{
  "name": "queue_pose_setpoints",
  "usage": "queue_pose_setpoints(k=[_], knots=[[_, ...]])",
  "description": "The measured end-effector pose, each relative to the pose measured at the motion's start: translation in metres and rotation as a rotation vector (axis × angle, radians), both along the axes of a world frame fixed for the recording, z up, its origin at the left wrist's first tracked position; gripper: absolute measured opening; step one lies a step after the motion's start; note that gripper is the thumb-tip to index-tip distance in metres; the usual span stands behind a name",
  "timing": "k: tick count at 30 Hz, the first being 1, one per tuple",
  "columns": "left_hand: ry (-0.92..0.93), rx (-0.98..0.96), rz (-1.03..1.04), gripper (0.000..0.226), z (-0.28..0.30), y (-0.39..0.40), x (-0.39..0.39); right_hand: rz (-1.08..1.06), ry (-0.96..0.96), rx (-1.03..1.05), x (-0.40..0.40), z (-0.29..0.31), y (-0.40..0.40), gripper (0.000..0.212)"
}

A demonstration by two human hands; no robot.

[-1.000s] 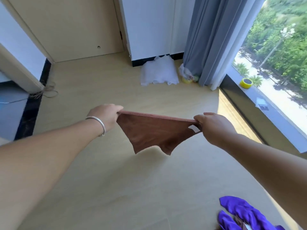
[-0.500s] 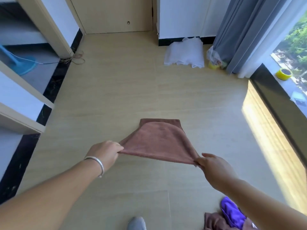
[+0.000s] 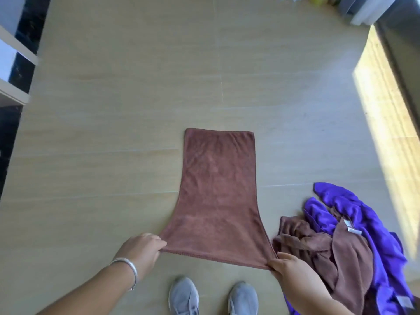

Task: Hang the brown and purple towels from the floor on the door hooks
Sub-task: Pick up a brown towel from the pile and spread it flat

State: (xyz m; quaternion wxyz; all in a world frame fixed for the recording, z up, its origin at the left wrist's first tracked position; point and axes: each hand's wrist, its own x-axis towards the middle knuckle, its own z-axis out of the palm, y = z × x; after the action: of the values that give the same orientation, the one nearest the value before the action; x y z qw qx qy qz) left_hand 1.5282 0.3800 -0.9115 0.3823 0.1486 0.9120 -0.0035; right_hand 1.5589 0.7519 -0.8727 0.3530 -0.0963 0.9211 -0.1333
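- Fingers (image 3: 159, 243) of the left hand (image 3: 142, 252) and the right hand (image 3: 287, 266) each pinch a near corner of the brown towel (image 3: 218, 192).
- Floor (image 3: 113, 133): that towel lies spread flat, far edge straight, near edge lifted.
- Beside it, right: crumpled purple towel (image 3: 354, 214) tangled with a second brown towel (image 3: 336, 251).

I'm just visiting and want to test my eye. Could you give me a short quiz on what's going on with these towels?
1. True or false: the spread brown towel lies partly on the floor.
2. Which hands pinch its near corners? A) only the left hand B) only the right hand C) both
3. Fill in: the heap of brown and purple towels lies to the person's ____ side.

Key
1. True: its far end rests flat on the floor and the near edge is lifted.
2. C: each hand pinches one corner.
3. Right, beside the gray shoes.
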Motion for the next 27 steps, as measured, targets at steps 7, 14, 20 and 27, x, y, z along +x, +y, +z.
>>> queue_pose_setpoints(k=[7, 14, 20, 27], knots=[[-0.173, 0.065, -0.004, 0.027, -0.022, -0.008, 0.055, 0.037, 0.014, 0.071, 0.039, -0.023, -0.015, 0.047], [-0.175, 0.079, 0.198, 0.021, -0.04, -0.017, 0.005, -0.225, -0.1, 0.099, -0.003, -0.047, -0.009, 0.018], [-0.071, 0.207, 0.552, 0.017, -0.065, -0.009, -0.09, -0.348, 0.011, 0.135, -0.084, -0.086, 0.002, 0.013], [0.148, 0.311, 0.7, 0.016, -0.145, 0.012, -0.193, -0.566, 0.192, 0.072, -0.199, -0.166, 0.016, 0.014]])
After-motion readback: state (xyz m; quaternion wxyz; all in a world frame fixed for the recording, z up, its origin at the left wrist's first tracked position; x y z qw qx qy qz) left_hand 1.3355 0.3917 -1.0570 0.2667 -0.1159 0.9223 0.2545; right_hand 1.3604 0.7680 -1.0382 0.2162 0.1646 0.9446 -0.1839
